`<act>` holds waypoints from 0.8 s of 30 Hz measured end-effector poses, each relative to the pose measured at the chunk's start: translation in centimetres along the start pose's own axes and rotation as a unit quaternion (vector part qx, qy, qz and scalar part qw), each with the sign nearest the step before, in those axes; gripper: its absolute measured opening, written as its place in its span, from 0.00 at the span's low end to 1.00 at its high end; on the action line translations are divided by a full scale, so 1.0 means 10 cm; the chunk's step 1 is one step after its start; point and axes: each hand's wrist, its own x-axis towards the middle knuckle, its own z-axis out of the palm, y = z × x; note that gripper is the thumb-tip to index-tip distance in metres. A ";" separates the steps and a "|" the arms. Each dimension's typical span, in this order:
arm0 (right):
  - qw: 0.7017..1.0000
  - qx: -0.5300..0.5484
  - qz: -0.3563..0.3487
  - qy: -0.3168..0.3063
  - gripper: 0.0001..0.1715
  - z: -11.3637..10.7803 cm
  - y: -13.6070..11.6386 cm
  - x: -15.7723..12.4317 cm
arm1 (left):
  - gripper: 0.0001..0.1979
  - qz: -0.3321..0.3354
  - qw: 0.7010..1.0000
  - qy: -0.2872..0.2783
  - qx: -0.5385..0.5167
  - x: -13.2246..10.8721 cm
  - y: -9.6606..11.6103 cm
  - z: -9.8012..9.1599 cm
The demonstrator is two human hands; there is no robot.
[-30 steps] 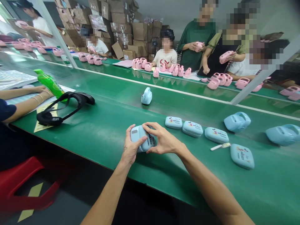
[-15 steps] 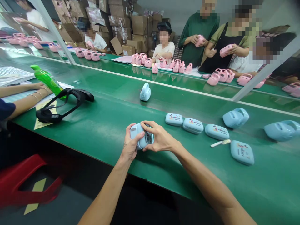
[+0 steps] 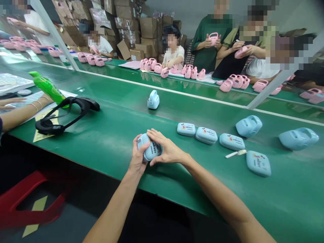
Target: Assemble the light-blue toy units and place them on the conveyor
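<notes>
Moved since earlier: held blue case (image 3: pixel 153 150) has turned, more of its printed face now showing; across the way, one seated person's hand has come onto a pink piece (image 3: pixel 164 72), and at the left a neighbour's near hand has drawn back.
Case position: between both hands, over the tabletop (image 3: pixel 111 148), just in from the near edge.
Left grip (image 3: pixel 138 153): clasping the case from the left, thumb laid over its front.
Right grip (image 3: pixel 164 146): curled around the other side, fingers at the far end, thumb at the near end.
Near edge: slants down from left to right, both forearms crossing it.
Far edge: a white strip (image 3: pixel 177 91) bounds the green surface beyond the hands.
Open room: bare green left of the hands as far as the black headset (image 3: pixel 88 104), and ahead to an upright blue handled piece (image 3: pixel 153 100).
Right side: tighter; three printed blue cases (image 3: pixel 206 135) in a slanting row, a fourth case (image 3: pixel 258 163) nearer, white-handled tool (image 3: pixel 231 155) beside it, two handled blue bodies (image 3: pixel 249 126) behind.
Case facing: print tilted up toward the wearer, lettering reading from far to near, grey window at left.
Long axis: seems to follow the lettering; fingers hide the ends.
</notes>
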 end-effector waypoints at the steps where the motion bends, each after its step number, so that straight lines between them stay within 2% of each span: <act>1: 0.998 0.045 0.032 0.043 0.65 0.02 0.02 0.01 | 0.34 0.010 1.000 0.002 -0.025 0.02 0.00 0.01; 3: 0.970 0.166 0.113 0.135 0.61 0.08 0.05 0.02 | 0.31 0.052 0.996 -0.006 -0.071 0.06 0.02 0.04; 4: 0.947 0.237 0.149 0.157 0.57 0.12 0.07 0.02 | 0.30 0.078 0.994 -0.016 -0.080 0.07 0.03 0.05; 6: 0.902 0.363 0.189 0.139 0.51 0.19 0.11 0.02 | 0.31 0.116 0.990 -0.042 -0.064 0.12 0.08 0.06; 8: 0.882 0.416 0.186 0.121 0.45 0.20 0.15 0.02 | 0.33 0.122 0.990 -0.072 -0.011 0.19 0.14 0.04; 10: 0.898 0.385 0.164 0.140 0.45 0.14 0.17 0.02 | 0.29 0.108 0.988 -0.098 0.053 0.31 0.19 -0.02; 12: 0.931 0.307 0.137 0.141 0.49 0.06 0.21 0.01 | 0.24 0.112 0.981 -0.104 0.121 0.45 0.22 -0.08; 15: 0.969 0.198 0.105 0.105 0.50 -0.02 0.28 -0.01 | 0.28 0.183 0.952 -0.059 0.238 0.67 0.18 -0.13; 18: 0.984 0.127 0.086 0.093 0.49 0.00 0.36 -0.03 | 0.31 0.225 0.908 -0.011 0.353 0.79 0.09 -0.18; 21: 0.992 0.074 0.071 0.076 0.50 0.04 0.41 -0.04 | 0.31 0.241 0.893 0.013 0.380 0.83 0.02 -0.24; 24: 0.993 0.063 0.066 0.069 0.51 0.05 0.41 -0.05 | 0.32 0.232 0.908 0.010 0.349 0.84 -0.03 -0.27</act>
